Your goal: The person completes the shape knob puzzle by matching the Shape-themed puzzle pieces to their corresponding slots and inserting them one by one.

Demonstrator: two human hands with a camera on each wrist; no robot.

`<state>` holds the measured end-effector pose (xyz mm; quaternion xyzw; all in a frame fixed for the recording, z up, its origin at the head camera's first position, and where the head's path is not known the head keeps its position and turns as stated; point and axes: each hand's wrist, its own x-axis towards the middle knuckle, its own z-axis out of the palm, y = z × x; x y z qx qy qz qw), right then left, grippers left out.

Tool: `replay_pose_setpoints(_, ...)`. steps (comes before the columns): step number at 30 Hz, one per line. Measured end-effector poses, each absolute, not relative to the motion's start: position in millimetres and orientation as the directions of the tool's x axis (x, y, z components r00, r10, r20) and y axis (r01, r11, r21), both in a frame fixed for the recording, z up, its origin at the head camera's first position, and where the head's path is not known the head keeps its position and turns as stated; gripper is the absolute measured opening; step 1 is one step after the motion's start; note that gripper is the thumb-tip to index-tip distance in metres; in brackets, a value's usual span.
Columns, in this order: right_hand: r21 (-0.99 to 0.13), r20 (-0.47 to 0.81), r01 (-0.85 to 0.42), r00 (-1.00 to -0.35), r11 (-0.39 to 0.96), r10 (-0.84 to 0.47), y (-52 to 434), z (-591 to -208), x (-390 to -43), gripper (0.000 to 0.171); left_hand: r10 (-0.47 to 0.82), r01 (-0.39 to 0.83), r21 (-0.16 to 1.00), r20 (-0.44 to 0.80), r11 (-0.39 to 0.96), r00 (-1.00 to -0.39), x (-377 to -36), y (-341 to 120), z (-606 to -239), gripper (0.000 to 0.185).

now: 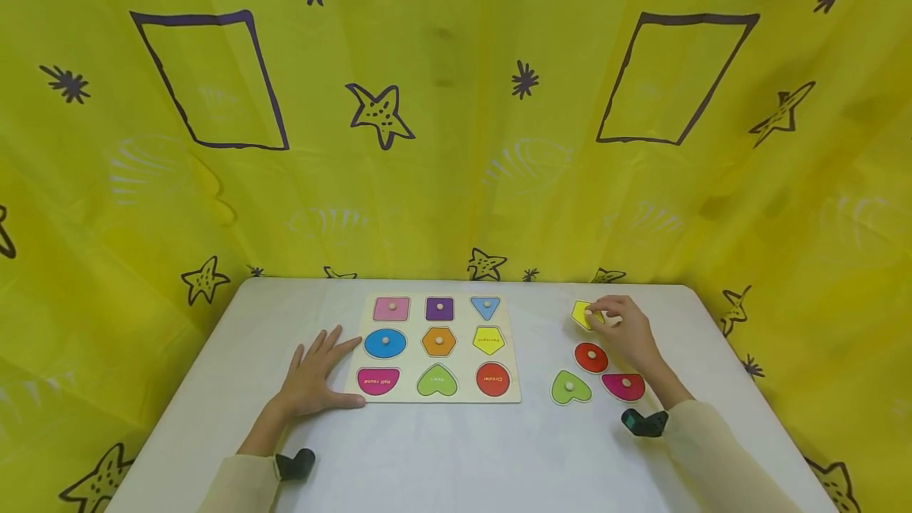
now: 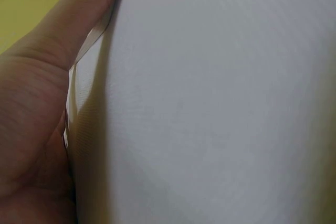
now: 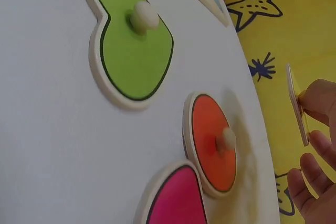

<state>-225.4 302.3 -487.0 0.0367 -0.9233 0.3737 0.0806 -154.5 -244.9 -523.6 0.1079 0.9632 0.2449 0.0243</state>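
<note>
Thumb and fingertips of my right hand pinch a yellow pentagon puzzle piece by its middle, above the table to the board's right. Seen edge-on in the right wrist view, the pentagon piece is clear of the tabletop. My left hand lies with fingers spread, its fingertips and thumb at the left edge of the wooden puzzle board. Knobbed pieces fill the board's top row, plus a blue oval and an orange hexagon. Printed words show in the pentagon, half-round, heart and circle recesses.
Loose on the white table are a red circle, a green heart and a magenta half-round, all below the right hand. A yellow curtain surrounds the table's back and sides.
</note>
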Motion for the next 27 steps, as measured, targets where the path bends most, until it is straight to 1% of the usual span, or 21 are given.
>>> replay_pose_setpoints(7,-0.704,0.17,-0.162,-0.984,0.692,-0.058,275,-484,-232,0.021,0.236,0.229,0.482,0.048,0.846,-0.971,-154,-246,-529,0.108)
replay_pose_setpoints(17,-0.716,0.204,-0.235,-0.971,0.657,-0.125,236,-486,-237,0.012,0.219,0.194,0.478,0.003,0.857,-0.976,-154,-246,-526,0.107)
replay_pose_setpoints(24,-0.758,0.119,-0.177,-0.984,0.628,-0.133,211,-496,-238,0.011,0.221,0.199,0.483,0.012,0.853,-0.975,-157,-247,-527,0.108)
replay_pose_setpoints(27,-0.766,0.104,-0.175,-0.983,0.618,-0.15,201,-500,-238,0.011,0.22,0.194,0.481,0.002,0.855,-0.975,-157,-247,-527,0.108)
